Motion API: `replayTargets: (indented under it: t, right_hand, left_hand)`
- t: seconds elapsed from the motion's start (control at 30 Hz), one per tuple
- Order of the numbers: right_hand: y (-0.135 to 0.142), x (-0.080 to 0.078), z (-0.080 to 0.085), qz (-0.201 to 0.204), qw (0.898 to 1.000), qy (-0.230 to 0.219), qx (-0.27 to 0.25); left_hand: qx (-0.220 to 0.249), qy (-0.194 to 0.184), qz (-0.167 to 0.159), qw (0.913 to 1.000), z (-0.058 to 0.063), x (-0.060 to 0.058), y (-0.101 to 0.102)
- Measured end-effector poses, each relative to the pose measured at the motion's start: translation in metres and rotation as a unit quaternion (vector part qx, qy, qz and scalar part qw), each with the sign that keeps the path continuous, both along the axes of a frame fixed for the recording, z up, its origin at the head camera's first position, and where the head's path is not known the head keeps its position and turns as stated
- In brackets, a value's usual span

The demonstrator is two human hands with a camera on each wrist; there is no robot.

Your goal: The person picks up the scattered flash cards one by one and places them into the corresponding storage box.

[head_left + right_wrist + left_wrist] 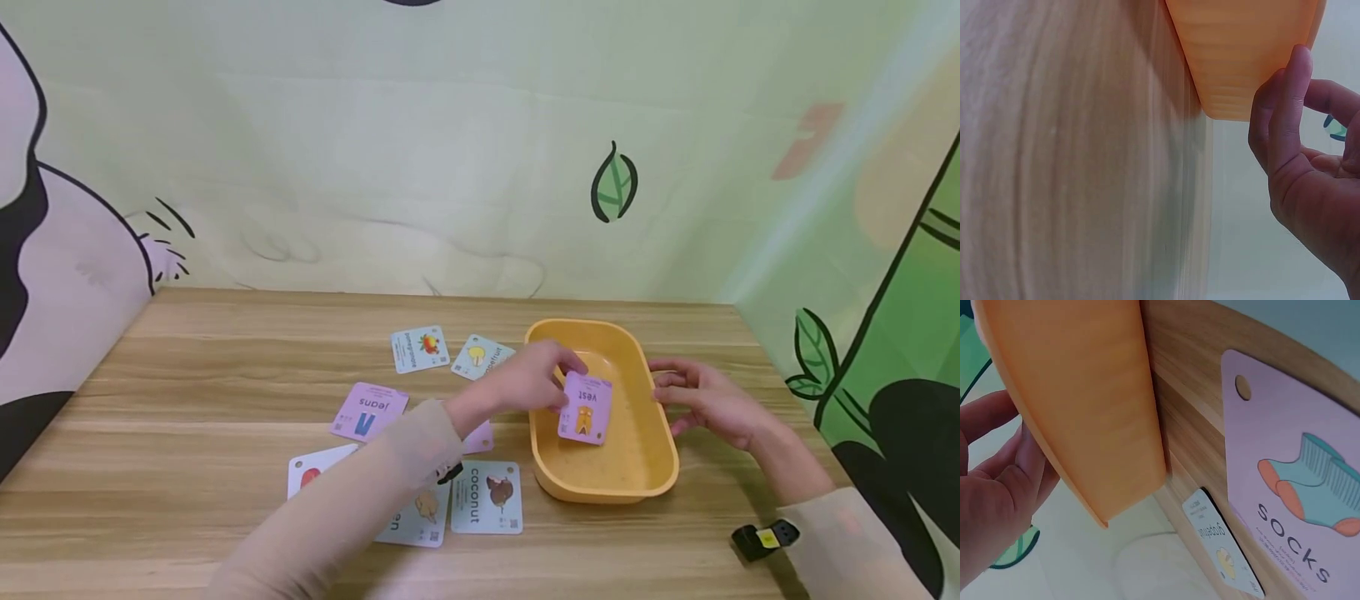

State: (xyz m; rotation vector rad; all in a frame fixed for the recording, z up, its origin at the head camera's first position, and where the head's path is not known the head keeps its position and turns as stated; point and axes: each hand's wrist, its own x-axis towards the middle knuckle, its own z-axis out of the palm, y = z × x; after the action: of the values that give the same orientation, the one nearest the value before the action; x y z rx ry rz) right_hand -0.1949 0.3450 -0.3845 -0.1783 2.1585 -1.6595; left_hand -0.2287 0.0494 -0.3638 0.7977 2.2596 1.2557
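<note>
L hand (528, 379) reaches over the near-L side of the yellow bin (637, 450), thumb & fingers pinching the vest card (585, 408) by its upper L corner. Card is purple w/ an orange vest, its print upside down from the head cam, & it's over the bin's interior (can't tell if its lower edge touches the floor). R hand (716, 408) is at the bin's R side, fingers loosely bent & apart, tips against the outer wall nr the rim; they hold no card.

Other cards lie on the wood table (187, 375), L of the bin. Farthest back: pomegranate card (420, 350) &, just beside the bin, grapefruit card (474, 357), its R part behind the L hand. Nearer: purple jeans card (367, 412), also upside down. Socks card (1304, 481) shows lg. in the L wrist view, w/ the grapefruit one beyond it. Nearest the person: coconut card (487, 500), fully visible, w/ a card ending "en" (412, 525) right next to it & a card w/ a red pic (309, 471) farther L; the L sleeve (352, 500) covers parts of those last two.

Black wrist cam (765, 538) w/ yellow label sits at the R cuff. Backdrop (375, 167) is pale green w/ a drawn leaf (615, 185).
</note>
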Motion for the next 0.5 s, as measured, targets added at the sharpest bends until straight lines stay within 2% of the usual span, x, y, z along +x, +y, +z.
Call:
replayTargets:
  t: [0.23, 0.5]
  right_hand:
    - [0.0, -0.001, 0.0, -0.001, 1.0, 0.0, 0.0]
    - [0.0, -0.001, -0.001, 0.0, 1.0, 0.002, 0.003]
  left_hand:
    - [-0.073, 0.083, -0.007, 0.9938, -0.002, 0.002, 0.007]
    - [-0.142, 0.18, -0.018, 0.9732, 0.0, 0.007, 0.014]
